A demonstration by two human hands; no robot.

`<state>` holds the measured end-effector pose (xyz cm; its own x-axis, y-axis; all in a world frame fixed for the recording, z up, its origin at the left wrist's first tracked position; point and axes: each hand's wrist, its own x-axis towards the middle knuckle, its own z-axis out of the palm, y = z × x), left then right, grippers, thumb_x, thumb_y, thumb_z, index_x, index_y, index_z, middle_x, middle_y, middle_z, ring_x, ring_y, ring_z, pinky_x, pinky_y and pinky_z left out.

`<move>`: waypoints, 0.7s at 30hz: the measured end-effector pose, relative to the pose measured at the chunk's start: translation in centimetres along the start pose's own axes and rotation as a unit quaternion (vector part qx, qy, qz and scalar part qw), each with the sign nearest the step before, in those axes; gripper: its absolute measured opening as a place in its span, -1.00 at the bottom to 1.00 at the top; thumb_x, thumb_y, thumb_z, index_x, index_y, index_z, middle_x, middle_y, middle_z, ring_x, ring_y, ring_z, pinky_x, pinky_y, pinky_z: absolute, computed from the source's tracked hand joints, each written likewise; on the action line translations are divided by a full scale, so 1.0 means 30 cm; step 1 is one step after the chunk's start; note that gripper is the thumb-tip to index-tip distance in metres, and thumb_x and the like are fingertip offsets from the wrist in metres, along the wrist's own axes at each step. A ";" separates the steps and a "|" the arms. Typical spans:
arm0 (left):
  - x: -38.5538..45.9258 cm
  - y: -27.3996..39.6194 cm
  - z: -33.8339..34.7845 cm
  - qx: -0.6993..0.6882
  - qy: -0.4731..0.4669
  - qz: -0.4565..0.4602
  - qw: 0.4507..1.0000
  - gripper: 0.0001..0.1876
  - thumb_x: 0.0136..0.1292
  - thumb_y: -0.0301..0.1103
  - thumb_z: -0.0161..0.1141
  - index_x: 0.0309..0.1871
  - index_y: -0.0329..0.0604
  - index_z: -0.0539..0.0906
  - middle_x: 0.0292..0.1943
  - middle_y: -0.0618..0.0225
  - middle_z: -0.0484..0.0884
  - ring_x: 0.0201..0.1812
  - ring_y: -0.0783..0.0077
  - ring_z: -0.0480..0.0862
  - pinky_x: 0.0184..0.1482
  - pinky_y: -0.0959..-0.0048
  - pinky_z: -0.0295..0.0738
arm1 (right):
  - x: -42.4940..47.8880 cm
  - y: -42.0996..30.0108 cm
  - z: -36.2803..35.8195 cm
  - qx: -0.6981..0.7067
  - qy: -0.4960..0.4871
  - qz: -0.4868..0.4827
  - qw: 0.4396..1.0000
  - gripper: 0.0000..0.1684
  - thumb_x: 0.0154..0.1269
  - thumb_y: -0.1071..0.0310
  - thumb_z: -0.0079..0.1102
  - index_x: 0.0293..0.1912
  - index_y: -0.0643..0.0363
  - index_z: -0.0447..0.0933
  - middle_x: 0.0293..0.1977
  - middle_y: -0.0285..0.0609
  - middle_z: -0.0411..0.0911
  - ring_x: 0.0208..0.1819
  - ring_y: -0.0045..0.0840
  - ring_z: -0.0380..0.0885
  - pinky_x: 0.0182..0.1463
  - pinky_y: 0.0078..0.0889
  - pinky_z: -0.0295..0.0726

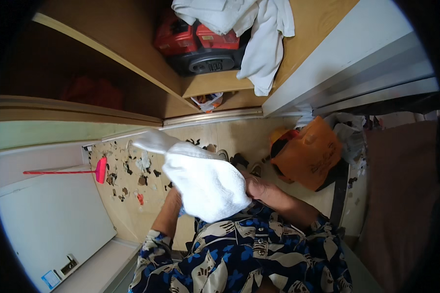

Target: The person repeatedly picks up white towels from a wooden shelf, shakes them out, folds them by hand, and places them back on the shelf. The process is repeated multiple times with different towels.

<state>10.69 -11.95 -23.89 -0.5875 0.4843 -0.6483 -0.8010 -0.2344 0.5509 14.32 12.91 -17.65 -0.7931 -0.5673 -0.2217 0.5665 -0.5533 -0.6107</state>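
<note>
A thick white cloth (209,183), towel-like and partly bunched, is held up in front of my waist between both hands. One narrow end of it stretches out to the upper left. My right hand (256,186) grips the cloth's right edge, with the fingertips tucked behind it. On the other side my left hand (175,197) supports the cloth from beneath; only the wrist and the back edge of that hand show, and its fingers are hidden.
Ahead, a wooden cabinet (220,78) holds a black safe (214,64), red cases (218,38) and white cloths (266,51). An orange bag (311,157) stands on the floor at right. Scattered debris (143,179) and a pink broom (101,170) are at left, near a white door (55,216).
</note>
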 end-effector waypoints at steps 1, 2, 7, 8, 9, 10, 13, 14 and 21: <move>0.003 -0.097 -0.075 0.053 -0.009 -0.039 0.998 -0.44 0.16 -0.07 0.06 0.10 -0.33 0.37 -0.03 0.06 0.50 -0.03 0.24 0.54 0.01 0.28 0.45 | -0.015 0.018 -0.018 -0.057 0.007 -0.087 0.995 -0.46 0.29 0.05 -0.10 0.06 0.31 0.34 -0.10 -0.13 0.47 -0.07 -0.63 0.40 -0.01 -0.61 0.38; -0.003 -0.164 -0.120 0.089 -0.027 -0.062 0.994 -0.44 0.16 -0.07 0.06 0.11 -0.33 0.37 -0.02 0.07 0.50 -0.02 0.23 0.54 0.03 0.28 0.44 | -0.035 0.053 -0.057 0.008 -0.038 -0.079 0.996 -0.44 0.29 0.07 -0.11 0.12 0.28 0.27 0.01 -0.13 0.38 0.01 -0.57 0.37 0.08 -0.52 0.35; -0.088 -0.040 -0.037 0.003 -0.086 -0.081 0.993 -0.46 0.16 -0.11 0.07 0.08 -0.37 0.38 -0.03 0.09 0.52 -0.03 0.27 0.54 -0.01 0.31 0.47 | -0.060 0.074 -0.138 0.142 0.079 0.042 0.986 -0.57 0.32 0.18 -0.16 0.06 0.26 0.35 -0.03 -0.14 0.44 -0.05 -0.53 0.45 0.03 -0.45 0.44; -0.111 0.003 0.031 -0.086 -0.096 -0.086 0.988 -0.50 0.14 -0.20 0.10 0.09 -0.35 0.38 -0.03 0.16 0.52 -0.01 0.32 0.53 0.01 0.33 0.46 | -0.064 0.051 -0.124 0.157 0.034 0.028 0.987 -0.57 0.32 0.15 -0.14 0.05 0.24 0.36 -0.02 -0.17 0.44 -0.04 -0.52 0.45 0.03 -0.45 0.43; -0.107 0.014 0.060 -0.077 -0.086 -0.065 0.991 -0.52 0.14 -0.24 0.11 0.08 -0.34 0.39 -0.03 0.16 0.52 -0.02 0.33 0.53 0.01 0.35 0.46 | -0.068 0.053 -0.121 0.154 0.031 0.016 0.987 -0.56 0.32 0.15 -0.13 0.06 0.24 0.36 -0.02 -0.17 0.44 -0.04 -0.53 0.45 0.03 -0.45 0.43; -0.093 0.018 0.080 -0.068 -0.083 -0.048 0.993 -0.53 0.13 -0.27 0.12 0.08 -0.33 0.39 -0.04 0.17 0.53 -0.03 0.34 0.54 0.01 0.37 0.47 | -0.079 0.057 -0.117 0.151 0.033 0.001 0.988 -0.56 0.32 0.15 -0.13 0.06 0.24 0.36 -0.02 -0.18 0.44 -0.04 -0.53 0.44 0.03 -0.45 0.43; -0.045 0.035 0.108 -0.079 -0.091 -0.003 0.993 -0.57 0.09 -0.41 0.12 0.06 -0.30 0.41 -0.07 0.19 0.54 -0.09 0.36 0.57 0.01 0.42 0.47 | -0.108 0.066 -0.131 0.125 0.037 -0.038 0.991 -0.50 0.30 0.08 -0.10 0.10 0.21 0.31 0.01 -0.20 0.41 0.02 -0.52 0.40 0.08 -0.43 0.38; -0.039 0.057 0.124 -0.081 -0.094 0.021 0.992 -0.58 0.08 -0.42 0.12 0.05 -0.31 0.42 -0.07 0.19 0.54 -0.10 0.36 0.58 0.01 0.42 0.47 | -0.117 0.066 -0.134 0.105 0.044 -0.060 0.992 -0.48 0.29 0.07 -0.09 0.12 0.20 0.30 0.03 -0.20 0.40 0.03 -0.52 0.39 0.09 -0.43 0.37; 0.036 0.195 0.200 -0.205 -0.127 0.094 0.966 -0.61 0.19 -0.34 0.04 0.06 -0.33 0.40 -0.05 0.08 0.52 -0.05 0.30 0.55 0.01 0.37 0.47 | -0.133 0.110 -0.153 0.152 0.066 0.032 0.986 -0.38 0.25 0.12 0.00 0.22 0.16 0.15 0.17 -0.22 0.24 0.17 -0.51 0.25 0.23 -0.39 0.20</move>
<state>6.04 -7.73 -18.20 -0.7217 0.5802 -0.3776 -0.6916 -0.6269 0.3587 18.33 16.14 -22.27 -0.7650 -0.5331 -0.3613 0.6406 -0.6879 -0.3413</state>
